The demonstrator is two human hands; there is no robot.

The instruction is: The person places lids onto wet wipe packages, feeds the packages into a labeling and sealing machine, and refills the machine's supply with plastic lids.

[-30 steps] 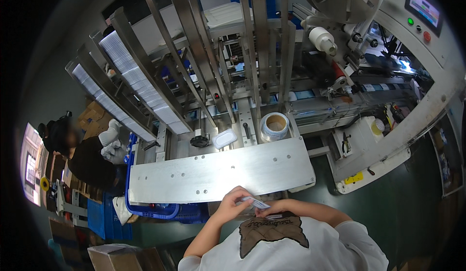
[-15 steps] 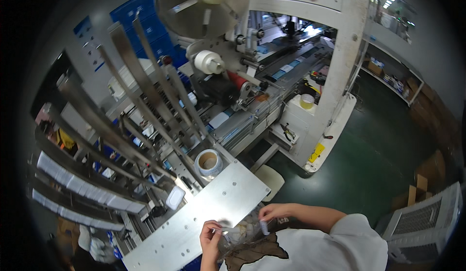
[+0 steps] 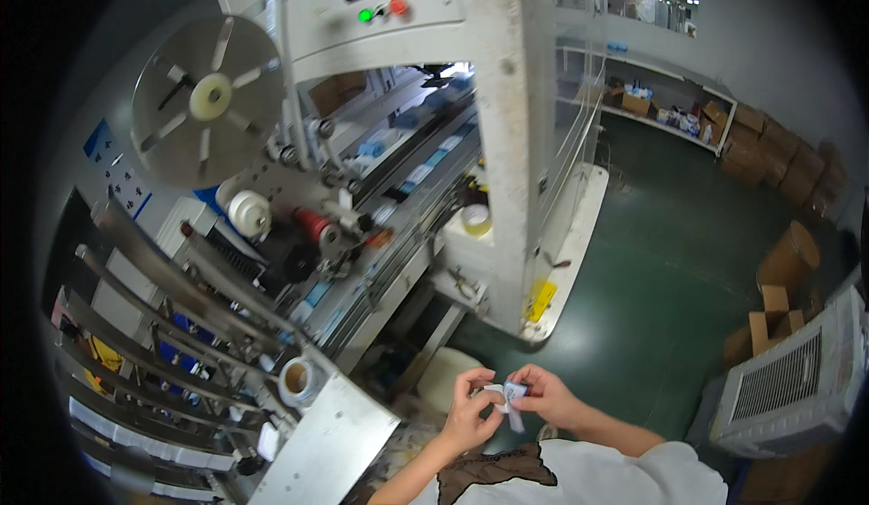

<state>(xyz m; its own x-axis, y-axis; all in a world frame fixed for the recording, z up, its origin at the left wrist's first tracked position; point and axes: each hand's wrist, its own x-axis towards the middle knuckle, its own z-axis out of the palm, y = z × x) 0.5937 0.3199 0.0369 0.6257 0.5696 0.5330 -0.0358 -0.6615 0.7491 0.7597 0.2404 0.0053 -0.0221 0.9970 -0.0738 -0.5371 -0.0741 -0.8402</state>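
Note:
My left hand (image 3: 469,413) and my right hand (image 3: 546,397) are close together in front of my body, fingers bent and closed. Between them is a small pale strip (image 3: 515,417) with bluish-white parts; its exact kind is too small to make out. The right fingers pinch its blue-tinted end. My left thumb and fingertips grip the white part. The end of the strip hangs down below my right fingers. Left of my hands lies the bare metal plate (image 3: 339,437), bearing a label-like roll (image 3: 299,382) with a brown core.
A large white machine (image 3: 509,188) with a conveyor (image 3: 380,256) stands ahead, with a yellow tape roll (image 3: 475,220) on its ledge. Curved metal rails (image 3: 163,324) rise at left. A pale stool (image 3: 448,378), cartons (image 3: 769,324) and an air cooler (image 3: 787,387) stand around.
My view has swung to the right. My hands, apart before over a clear bag of pieces, are now together on the strip, away from the bag.

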